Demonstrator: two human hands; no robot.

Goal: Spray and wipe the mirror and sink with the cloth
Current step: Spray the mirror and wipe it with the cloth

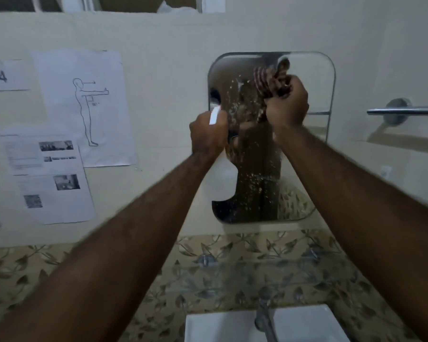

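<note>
A rounded wall mirror (316,77) hangs above the white sink (307,324). Droplets of spray speckle the mirror's middle. My left hand (206,138) is raised at the mirror's left edge and grips a white spray bottle (220,183), its nozzle poking out above my fingers. My right hand (288,104) presses a bunched dark striped cloth (281,88) against the upper middle of the glass. Both forearms stretch up from the bottom of the view.
A metal tap (265,319) stands at the sink's back. A glass shelf (232,275) runs over leaf-patterned tiles (22,280). A chrome towel bar (405,111) sticks out at the right. Printed sheets (84,107) are taped to the wall at the left.
</note>
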